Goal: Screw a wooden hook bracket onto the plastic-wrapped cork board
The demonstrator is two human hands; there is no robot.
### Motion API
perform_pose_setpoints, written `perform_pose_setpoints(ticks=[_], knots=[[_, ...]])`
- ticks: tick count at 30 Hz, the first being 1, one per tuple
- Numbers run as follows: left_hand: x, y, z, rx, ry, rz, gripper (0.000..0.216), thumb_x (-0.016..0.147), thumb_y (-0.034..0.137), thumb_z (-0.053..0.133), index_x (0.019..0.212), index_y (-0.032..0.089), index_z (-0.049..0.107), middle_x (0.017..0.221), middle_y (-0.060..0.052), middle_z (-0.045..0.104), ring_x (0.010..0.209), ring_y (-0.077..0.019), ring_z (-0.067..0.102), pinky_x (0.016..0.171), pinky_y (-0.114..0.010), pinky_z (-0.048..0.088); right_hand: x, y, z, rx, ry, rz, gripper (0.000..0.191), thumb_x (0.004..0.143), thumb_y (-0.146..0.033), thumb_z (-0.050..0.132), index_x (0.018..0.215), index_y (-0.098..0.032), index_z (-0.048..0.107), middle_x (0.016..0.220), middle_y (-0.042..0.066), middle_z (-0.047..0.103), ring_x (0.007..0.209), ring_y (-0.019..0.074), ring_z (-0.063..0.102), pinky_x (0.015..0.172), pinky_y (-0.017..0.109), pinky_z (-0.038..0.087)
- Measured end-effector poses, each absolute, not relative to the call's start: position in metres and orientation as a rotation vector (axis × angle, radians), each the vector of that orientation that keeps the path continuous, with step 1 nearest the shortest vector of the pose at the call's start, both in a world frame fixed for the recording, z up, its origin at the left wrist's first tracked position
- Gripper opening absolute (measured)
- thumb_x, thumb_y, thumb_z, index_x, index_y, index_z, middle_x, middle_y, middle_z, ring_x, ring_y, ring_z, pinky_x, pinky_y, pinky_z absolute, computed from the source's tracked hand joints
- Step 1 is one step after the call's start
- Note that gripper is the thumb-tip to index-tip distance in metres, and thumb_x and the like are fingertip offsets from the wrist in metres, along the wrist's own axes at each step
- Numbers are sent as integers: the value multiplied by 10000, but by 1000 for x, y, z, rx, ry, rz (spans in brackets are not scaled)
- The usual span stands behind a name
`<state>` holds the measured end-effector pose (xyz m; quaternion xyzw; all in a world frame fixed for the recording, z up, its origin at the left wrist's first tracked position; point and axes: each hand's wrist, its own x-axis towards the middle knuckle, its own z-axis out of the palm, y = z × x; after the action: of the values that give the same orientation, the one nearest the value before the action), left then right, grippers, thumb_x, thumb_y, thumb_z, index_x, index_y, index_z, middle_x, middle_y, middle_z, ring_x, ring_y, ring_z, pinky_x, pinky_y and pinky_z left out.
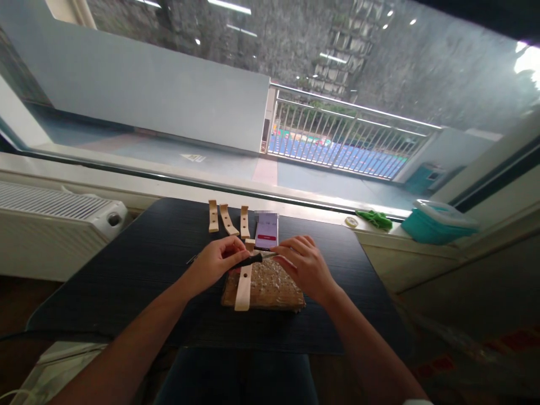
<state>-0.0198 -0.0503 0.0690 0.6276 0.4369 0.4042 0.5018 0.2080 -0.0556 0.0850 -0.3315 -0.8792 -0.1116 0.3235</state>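
My left hand [221,259] is closed around the black handle of a thin tool [255,259] with a metal shaft, held level above a brown block. At the shaft end, my right hand [301,260] pinches the metal with its fingertips. Below them lies the rough brown block [278,284], its top pitted and speckled with pale bits. A pale curved wooden piece [243,292] with a hole rests across the block's left part; its upper stretch is partly covered by my left hand and the tool. Whether the tool's tip touches anything is hidden by my right fingers.
Three similar wooden pieces, a left one [213,216], a middle one [228,219] and a right one [244,221], lie at the back of the dark table [126,270]. Beside them is a phone [267,229]. A tape roll [351,221], green cloth [374,219] and teal box [436,222] sit on the sill.
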Motion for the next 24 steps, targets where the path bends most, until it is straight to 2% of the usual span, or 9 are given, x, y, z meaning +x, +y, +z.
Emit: perform_pose_setpoints(ticks=[5,9,12,18,21,24], knots=[[-21,-53,70,1439,1021,980,273,693,430,714,717,169,638,583,16,612,504,-127,557,474,-229,446,209,-56,84,-869,-2344,-274,204,935,-266,501,909,-219,697,825,33,692,762,152,572,737,305,433],[-25,-55,69,1400,947,998,269,651,336,757,869,182,722,795,-29,723,680,-168,649,651,-275,539,212,-57,81,-921,-2323,-192,211,939,-269,487,910,-195,683,815,49,679,767,160,574,747,307,447],[-27,-54,67,1394,961,1023,272,644,322,762,877,182,744,895,-51,745,794,-203,675,740,-302,551,213,-58,79,-931,-2347,-102,185,932,-249,497,914,-183,668,826,57,674,780,164,593,750,309,467],[-22,-52,64,1448,972,1049,312,681,360,747,924,164,739,930,-67,742,795,-204,674,738,-306,546,208,-61,84,-1012,-2389,172,199,895,-313,565,1024,-179,634,900,70,696,819,167,638,721,287,512],[-17,-52,65,1491,923,1013,274,709,339,735,924,169,730,955,-60,733,797,-187,670,745,-292,537,205,-60,87,-1050,-2409,180,272,849,-302,634,1084,-165,640,855,73,700,802,182,643,708,296,515],[-13,-52,65,1488,895,1038,265,702,319,743,915,168,703,912,-47,724,797,-181,666,741,-287,533,202,-59,89,-996,-2444,151,230,848,-251,635,1069,-198,670,833,62,695,782,175,641,702,289,509]])
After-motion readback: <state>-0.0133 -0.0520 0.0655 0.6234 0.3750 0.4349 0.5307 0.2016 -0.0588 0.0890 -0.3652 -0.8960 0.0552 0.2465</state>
